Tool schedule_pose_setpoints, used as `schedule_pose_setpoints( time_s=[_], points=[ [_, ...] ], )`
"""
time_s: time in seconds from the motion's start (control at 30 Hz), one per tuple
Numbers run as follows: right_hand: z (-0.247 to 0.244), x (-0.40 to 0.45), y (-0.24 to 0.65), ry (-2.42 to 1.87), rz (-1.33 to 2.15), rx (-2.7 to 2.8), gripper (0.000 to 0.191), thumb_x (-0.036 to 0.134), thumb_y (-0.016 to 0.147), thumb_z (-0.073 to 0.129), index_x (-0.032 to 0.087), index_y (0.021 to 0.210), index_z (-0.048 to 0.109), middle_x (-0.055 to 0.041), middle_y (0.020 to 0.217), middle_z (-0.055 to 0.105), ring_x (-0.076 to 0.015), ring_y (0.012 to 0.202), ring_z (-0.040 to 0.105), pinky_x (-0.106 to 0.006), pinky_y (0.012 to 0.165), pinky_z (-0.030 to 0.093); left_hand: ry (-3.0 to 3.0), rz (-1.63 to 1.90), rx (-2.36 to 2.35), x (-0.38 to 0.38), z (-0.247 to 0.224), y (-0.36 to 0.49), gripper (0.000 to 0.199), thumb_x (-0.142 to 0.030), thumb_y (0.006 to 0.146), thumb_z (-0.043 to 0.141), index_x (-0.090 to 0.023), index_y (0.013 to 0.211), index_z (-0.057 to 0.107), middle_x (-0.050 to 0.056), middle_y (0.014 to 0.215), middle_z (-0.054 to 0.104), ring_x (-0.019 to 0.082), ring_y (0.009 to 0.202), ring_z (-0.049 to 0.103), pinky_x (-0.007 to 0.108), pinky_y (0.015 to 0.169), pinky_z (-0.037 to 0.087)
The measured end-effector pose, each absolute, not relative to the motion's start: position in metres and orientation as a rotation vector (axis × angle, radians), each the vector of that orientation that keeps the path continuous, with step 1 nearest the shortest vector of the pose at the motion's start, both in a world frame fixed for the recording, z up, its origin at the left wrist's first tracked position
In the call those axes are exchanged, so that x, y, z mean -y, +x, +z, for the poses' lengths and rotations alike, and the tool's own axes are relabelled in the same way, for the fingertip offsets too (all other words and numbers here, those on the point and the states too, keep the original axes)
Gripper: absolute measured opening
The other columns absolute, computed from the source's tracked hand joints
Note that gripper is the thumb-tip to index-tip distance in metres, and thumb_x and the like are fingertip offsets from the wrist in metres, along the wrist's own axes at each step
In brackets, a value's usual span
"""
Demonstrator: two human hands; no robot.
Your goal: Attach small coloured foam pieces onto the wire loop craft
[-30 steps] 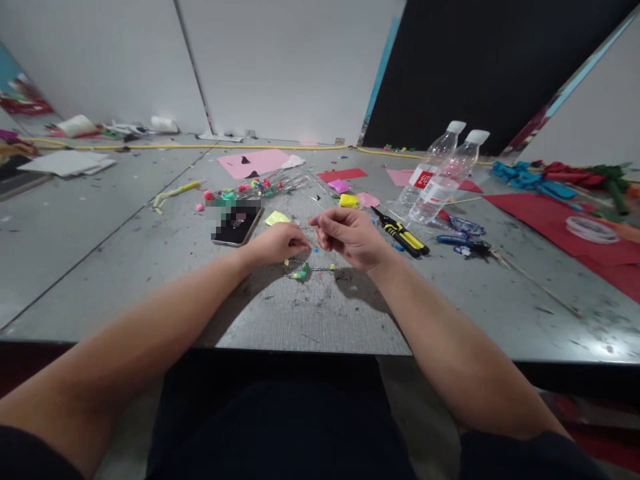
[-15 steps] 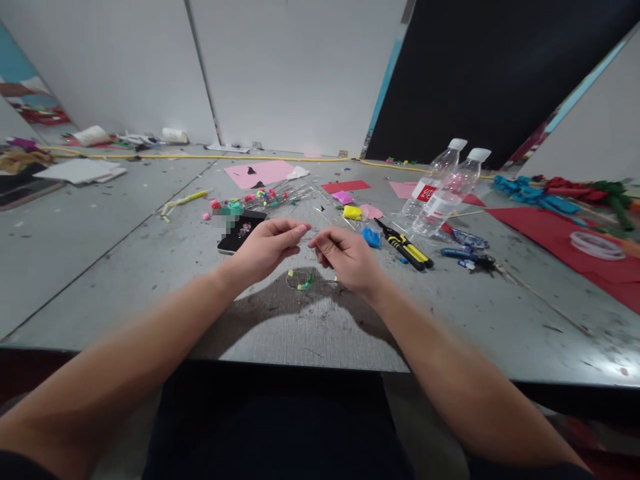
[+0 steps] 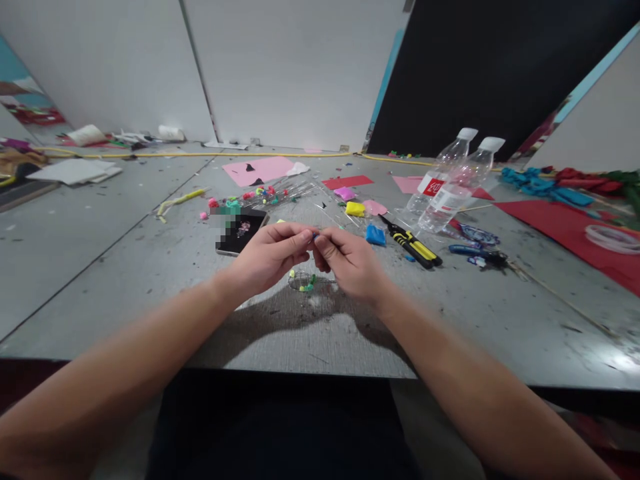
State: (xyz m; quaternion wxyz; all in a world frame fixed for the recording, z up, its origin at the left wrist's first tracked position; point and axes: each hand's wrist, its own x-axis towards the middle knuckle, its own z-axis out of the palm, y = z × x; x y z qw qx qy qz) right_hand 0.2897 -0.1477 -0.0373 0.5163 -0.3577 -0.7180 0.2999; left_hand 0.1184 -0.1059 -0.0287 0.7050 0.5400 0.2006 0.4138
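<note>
Head view: A person's left hand (image 3: 270,259) and right hand (image 3: 354,265) meet fingertip to fingertip above the worktop (image 3: 150,293), near the middle of its front edge, with a small blue piece (image 3: 315,237) pinched between them. The left grip is closed on one side of the piece, thumb pressed toward the fingers; the right grip is closed on the other, and together the fingertips hide much of it. Just below the hands, toward the worktop's front edge, lies a thin ring (image 3: 303,288) dotted with green and yellow bits. A dark-screened phone (image 3: 243,230), partly masked by a pixelated patch, rests beyond the left wrist, with a scatter of coloured pieces (image 3: 265,195) behind it and a pink sheet (image 3: 267,172) closer to the far edge. Past the right hand sit a blue packet (image 3: 375,235) and, farther back, a yellow packet (image 3: 355,209), near black-and-yellow pliers (image 3: 415,248) lying at a slant. Two clear plastic bottles (image 3: 443,200) with white caps stand behind the pliers. Toward the worktop's right side, a blue-handled tool (image 3: 463,251) lies near a red sheet (image 3: 550,227). A yellow cord (image 3: 280,155) runs along the far edge.
</note>
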Motion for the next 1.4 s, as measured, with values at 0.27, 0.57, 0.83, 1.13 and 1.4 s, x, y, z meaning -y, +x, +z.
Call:
schedule_pose_setpoints(
  time_s=[0.27, 0.57, 0.83, 1.13, 1.4],
  points=[
    [-0.0375, 0.1490, 0.2888, -0.849, 0.722, 1.737, 0.052, 0.068, 0.100, 0.048, 0.024, 0.074, 0.054, 0.0023, 0.064, 0.056, -0.0128, 0.060, 0.050, -0.030, 0.061, 0.041, 1.215, 0.912, -0.426, 0.1082, -0.0290, 0.1176, 0.017, -0.032, 0.081, 0.085, -0.017, 0.081, 0.078, 0.004, 0.080, 0.076, 0.016, 0.074, 0.072, 0.031, 0.075, 0.060],
    [-0.0373, 0.1492, 0.2884, -0.830, 0.727, 1.748, 0.051, 0.064, 0.102, 0.048, 0.024, 0.072, 0.053, 0.0022, 0.065, 0.056, -0.0130, 0.061, 0.050, -0.031, 0.062, 0.041, 1.225, 0.907, -0.427, 0.1069, -0.0287, 0.1155, 0.015, -0.030, 0.080, 0.085, -0.017, 0.081, 0.078, 0.004, 0.078, 0.076, 0.016, 0.073, 0.072, 0.031, 0.074, 0.058],
    [-0.0385, 0.1486, 0.2889, -0.831, 0.689, 1.762, 0.050, 0.063, 0.103, 0.047, 0.023, 0.073, 0.054, 0.0026, 0.064, 0.056, -0.0121, 0.060, 0.050, -0.029, 0.062, 0.041, 1.214, 0.902, -0.394, 0.1041, -0.0290, 0.1137, 0.019, -0.032, 0.075, 0.090, -0.016, 0.079, 0.080, 0.004, 0.077, 0.077, 0.015, 0.072, 0.072, 0.027, 0.070, 0.057],
    [-0.0380, 0.1516, 0.2864, -0.787, 0.465, 1.783, 0.048, 0.058, 0.104, 0.048, 0.022, 0.073, 0.054, 0.0034, 0.062, 0.054, -0.0108, 0.057, 0.050, -0.028, 0.060, 0.041, 1.170, 0.892, -0.352, 0.1021, -0.0315, 0.1115, 0.021, -0.029, 0.069, 0.095, -0.018, 0.084, 0.084, 0.004, 0.080, 0.079, 0.013, 0.074, 0.074, 0.022, 0.069, 0.058],
    [-0.0386, 0.1559, 0.2811, -0.707, 0.473, 1.773, 0.048, 0.053, 0.105, 0.050, 0.021, 0.070, 0.055, 0.0047, 0.058, 0.051, -0.0092, 0.054, 0.046, -0.026, 0.056, 0.038, 1.268, 0.857, -0.212, 0.1032, -0.0272, 0.1098, 0.015, -0.028, 0.073, 0.093, -0.020, 0.083, 0.084, 0.002, 0.073, 0.073, 0.010, 0.066, 0.068, 0.021, 0.063, 0.055]
  ],
)
